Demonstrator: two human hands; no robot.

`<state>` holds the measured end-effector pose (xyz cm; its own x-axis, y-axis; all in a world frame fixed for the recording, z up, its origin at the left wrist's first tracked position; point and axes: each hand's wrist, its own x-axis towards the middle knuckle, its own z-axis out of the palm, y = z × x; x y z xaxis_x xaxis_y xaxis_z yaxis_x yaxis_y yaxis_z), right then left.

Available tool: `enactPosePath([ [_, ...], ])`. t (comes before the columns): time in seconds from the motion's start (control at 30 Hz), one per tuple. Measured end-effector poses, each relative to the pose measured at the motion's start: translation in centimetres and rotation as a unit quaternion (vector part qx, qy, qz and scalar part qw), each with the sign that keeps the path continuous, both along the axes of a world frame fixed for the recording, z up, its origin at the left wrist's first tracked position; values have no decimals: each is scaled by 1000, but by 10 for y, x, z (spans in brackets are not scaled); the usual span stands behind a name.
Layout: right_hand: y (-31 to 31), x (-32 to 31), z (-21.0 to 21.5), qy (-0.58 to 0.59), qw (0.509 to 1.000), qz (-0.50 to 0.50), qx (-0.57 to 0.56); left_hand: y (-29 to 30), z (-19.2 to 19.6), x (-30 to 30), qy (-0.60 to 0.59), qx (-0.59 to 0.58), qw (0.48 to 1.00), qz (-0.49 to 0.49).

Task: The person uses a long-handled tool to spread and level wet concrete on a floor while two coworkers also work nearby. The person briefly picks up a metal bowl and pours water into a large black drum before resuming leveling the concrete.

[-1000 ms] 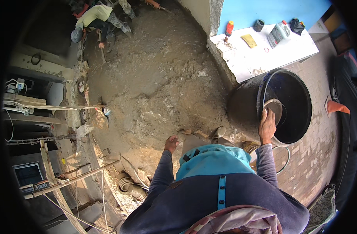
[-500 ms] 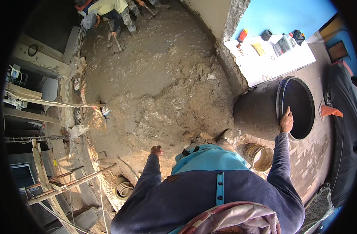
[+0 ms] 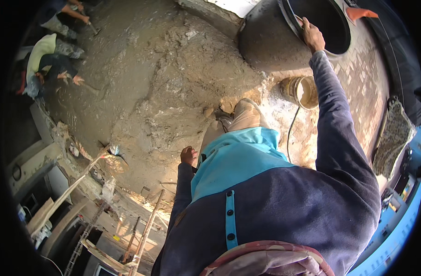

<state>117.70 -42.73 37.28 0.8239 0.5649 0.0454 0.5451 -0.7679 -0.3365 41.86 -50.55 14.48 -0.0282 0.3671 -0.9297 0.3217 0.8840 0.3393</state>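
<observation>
Now, with the view turned, the black drum [image 3: 268,39] lies at one o'clock rather than the earlier three; the right hand [image 3: 314,36] remains at its rim [image 3: 290,18], so work there appears uninterrupted, only at longer reach. That grip is curled, but what it pinches cannot be told. At eight o'clock, beside the trousers [image 3: 248,115], the left hand [image 3: 189,156] is half-curled, its closure unclear.

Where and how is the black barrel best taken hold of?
Probably by the rim, from the person's side, where the right hand is: the barrel is broad and rounded, so hard to grasp around, but its open mouth leaves an edge to hook over.
</observation>
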Motion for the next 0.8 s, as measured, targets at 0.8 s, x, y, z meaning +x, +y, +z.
enactPosePath([
  [0.8,-445,-425,-315,553,723,64,-409,121,92,-16,49,63,944,-319],
])
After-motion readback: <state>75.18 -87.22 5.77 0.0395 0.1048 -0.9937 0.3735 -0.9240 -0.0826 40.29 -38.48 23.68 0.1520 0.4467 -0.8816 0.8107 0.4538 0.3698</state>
